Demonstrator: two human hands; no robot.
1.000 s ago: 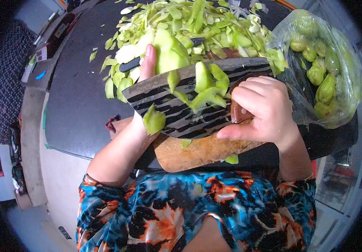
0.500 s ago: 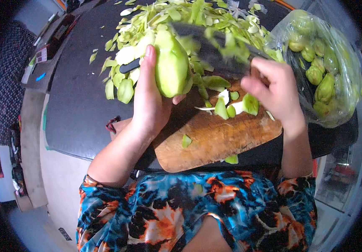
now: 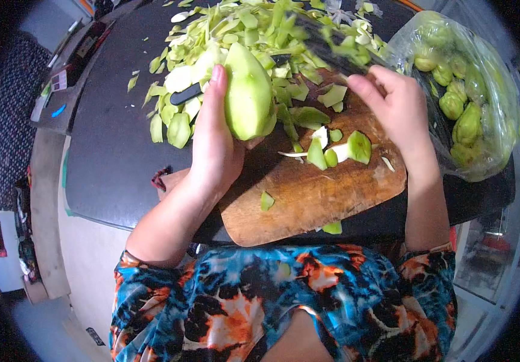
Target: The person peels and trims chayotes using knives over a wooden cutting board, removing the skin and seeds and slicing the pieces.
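Note:
My left hand (image 3: 215, 130) is closed around a peeled, pale green chayote (image 3: 248, 93), holding it upright above the near part of the peel heap. My right hand (image 3: 393, 105) grips a knife with a broad dark blade (image 3: 332, 48), smeared by motion. Bits of green peel lie on or just behind the blade, to the right of the chayote and apart from it. The knife's handle is mostly hidden in my fingers. Beneath both hands is a wooden cutting board (image 3: 308, 202) with several peel scraps (image 3: 359, 146) on it.
A large heap of green peelings (image 3: 206, 27) covers the back of the dark table (image 3: 109, 133). A black handle (image 3: 186, 95) pokes out of it beside my left thumb. At the right stands a clear plastic bag (image 3: 501, 133) holding several unpeeled chayotes (image 3: 468, 123).
The knife in my right hand has moved up and away from the chayote, over the heap. More peel shows on the board's far end. My left hand has barely moved.

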